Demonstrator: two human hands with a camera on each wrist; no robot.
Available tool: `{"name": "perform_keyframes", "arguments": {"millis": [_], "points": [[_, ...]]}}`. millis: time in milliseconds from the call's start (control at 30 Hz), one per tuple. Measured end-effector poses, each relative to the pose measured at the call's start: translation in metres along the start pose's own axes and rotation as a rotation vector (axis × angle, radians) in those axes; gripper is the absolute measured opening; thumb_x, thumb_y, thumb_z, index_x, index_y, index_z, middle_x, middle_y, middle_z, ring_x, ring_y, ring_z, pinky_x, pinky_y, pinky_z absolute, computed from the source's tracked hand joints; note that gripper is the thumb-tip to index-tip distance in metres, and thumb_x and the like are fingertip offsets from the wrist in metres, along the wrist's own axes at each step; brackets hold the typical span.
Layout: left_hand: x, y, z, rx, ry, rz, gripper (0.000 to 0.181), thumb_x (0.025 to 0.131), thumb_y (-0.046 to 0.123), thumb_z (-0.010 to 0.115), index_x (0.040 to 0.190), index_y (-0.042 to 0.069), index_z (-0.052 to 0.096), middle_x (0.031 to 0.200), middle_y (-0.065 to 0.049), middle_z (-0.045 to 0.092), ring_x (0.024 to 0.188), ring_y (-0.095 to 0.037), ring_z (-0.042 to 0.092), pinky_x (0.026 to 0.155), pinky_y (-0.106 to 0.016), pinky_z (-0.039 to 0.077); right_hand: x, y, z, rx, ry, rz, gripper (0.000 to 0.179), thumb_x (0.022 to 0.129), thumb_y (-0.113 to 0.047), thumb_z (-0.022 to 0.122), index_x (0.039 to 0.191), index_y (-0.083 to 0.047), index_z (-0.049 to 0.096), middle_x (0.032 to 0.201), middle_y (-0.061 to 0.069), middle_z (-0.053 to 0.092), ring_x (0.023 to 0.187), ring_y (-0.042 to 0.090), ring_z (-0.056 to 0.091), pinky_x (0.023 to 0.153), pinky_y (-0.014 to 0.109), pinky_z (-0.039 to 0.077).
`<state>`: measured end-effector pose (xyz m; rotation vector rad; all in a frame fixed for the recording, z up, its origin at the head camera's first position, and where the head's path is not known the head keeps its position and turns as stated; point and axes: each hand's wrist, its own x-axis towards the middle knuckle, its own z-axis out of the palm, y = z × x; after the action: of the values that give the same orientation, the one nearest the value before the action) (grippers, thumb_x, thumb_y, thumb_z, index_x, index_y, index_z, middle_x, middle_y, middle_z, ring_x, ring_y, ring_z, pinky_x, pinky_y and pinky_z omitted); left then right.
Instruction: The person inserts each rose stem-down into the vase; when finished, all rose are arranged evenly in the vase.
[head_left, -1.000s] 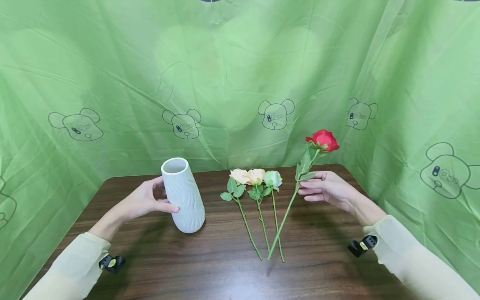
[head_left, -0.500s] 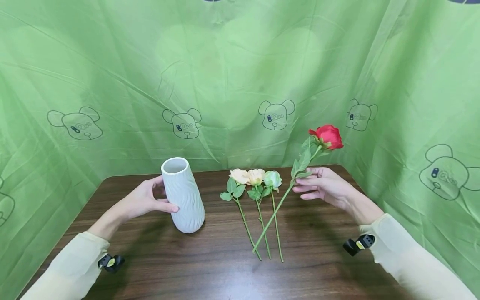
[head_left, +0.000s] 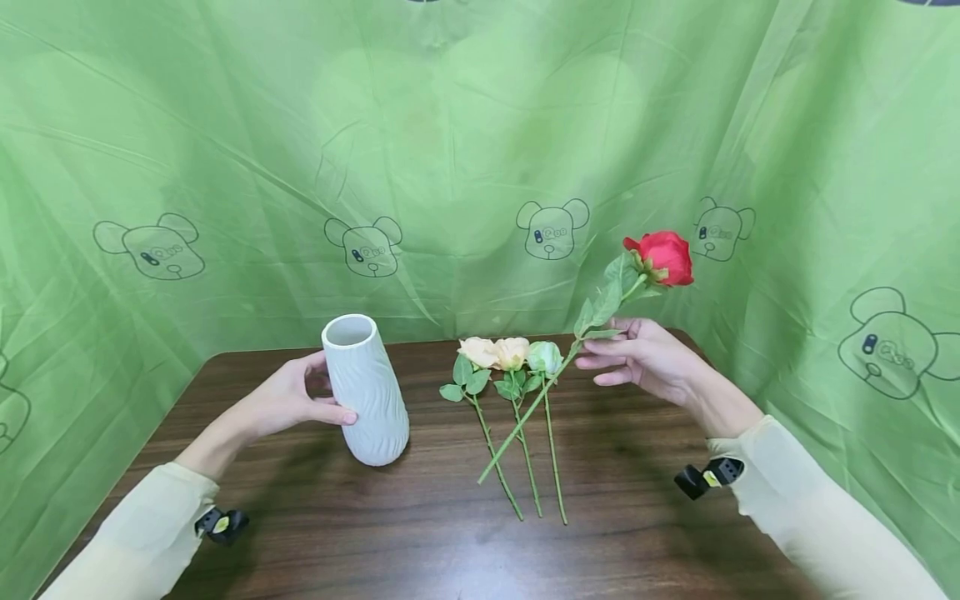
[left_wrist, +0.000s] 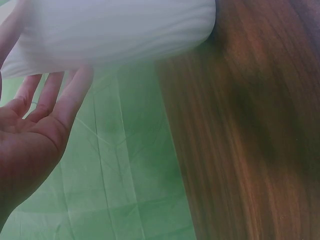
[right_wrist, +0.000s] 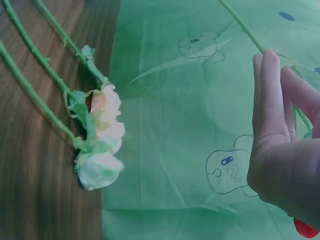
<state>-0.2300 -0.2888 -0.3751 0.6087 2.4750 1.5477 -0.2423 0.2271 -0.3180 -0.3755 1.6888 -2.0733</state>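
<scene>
White vase (head_left: 372, 404) stands on the surface (head_left: 637, 517), the left hand (head_left: 285, 400) curled round it, likely for steadiness. The right hand (head_left: 648, 362) pinches a red rose (head_left: 663, 257) aloft near its leaves (head_left: 606, 302), probably for balance.

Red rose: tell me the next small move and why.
I'd probably ease the right hand left, bringing the red rose toward the vase: the rose's stem slants that way but ends short, and the left hand holds the vase.
</scene>
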Motion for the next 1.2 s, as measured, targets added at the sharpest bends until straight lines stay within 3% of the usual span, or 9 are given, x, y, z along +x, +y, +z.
{"name": "perform_keyframes", "arguments": {"millis": [200, 433, 833, 1200], "points": [[0.0, 0.002, -0.001, 0.008, -0.003, -0.002, 0.079, 0.072, 0.014, 0.094, 0.138, 0.007, 0.051, 0.122, -0.012, 0.067, 0.114, -0.03, 0.065, 0.092, -0.034, 0.057, 0.002, -0.011, 0.011, 0.012, -0.014, -0.021, 0.023, 0.098, 0.005, 0.06, 0.118, -0.006, 0.055, 0.103, 0.01, 0.076, 0.094, 0.025, 0.074, 0.075, 0.038, 0.062], [-0.001, 0.001, -0.002, 0.025, 0.005, -0.002, 0.078, 0.071, 0.015, 0.094, 0.137, 0.006, 0.053, 0.12, -0.013, 0.067, 0.113, -0.03, 0.065, 0.091, -0.033, 0.057, 0.007, -0.021, 0.024, 0.023, -0.003, -0.034, 0.029, 0.099, 0.004, 0.06, 0.125, -0.002, 0.047, 0.102, 0.01, 0.076, 0.093, 0.026, 0.075, 0.073, 0.038, 0.062], [0.002, 0.001, -0.003, 0.007, -0.03, 0.037, 0.076, 0.074, 0.01, 0.092, 0.137, 0.002, 0.052, 0.122, -0.016, 0.067, 0.114, -0.028, 0.065, 0.093, -0.033, 0.056, 0.011, -0.029, 0.037, 0.039, -0.061, -0.099, 0.009, 0.1, -0.002, 0.063, 0.107, -0.005, 0.067, 0.108, 0.012, 0.075, 0.096, 0.025, 0.074, 0.077, 0.041, 0.062], [0.002, -0.001, -0.003, 0.012, -0.03, 0.036, 0.074, 0.074, 0.01, 0.092, 0.136, 0.002, 0.052, 0.121, -0.014, 0.067, 0.112, -0.023, 0.066, 0.093, -0.034, 0.056, 0.016, -0.035, 0.046, 0.078, -0.086, -0.143, 0.012, 0.101, -0.003, 0.061, 0.106, -0.003, 0.072, 0.111, 0.014, 0.074, 0.099, 0.028, 0.073, 0.081, 0.04, 0.061]]}}
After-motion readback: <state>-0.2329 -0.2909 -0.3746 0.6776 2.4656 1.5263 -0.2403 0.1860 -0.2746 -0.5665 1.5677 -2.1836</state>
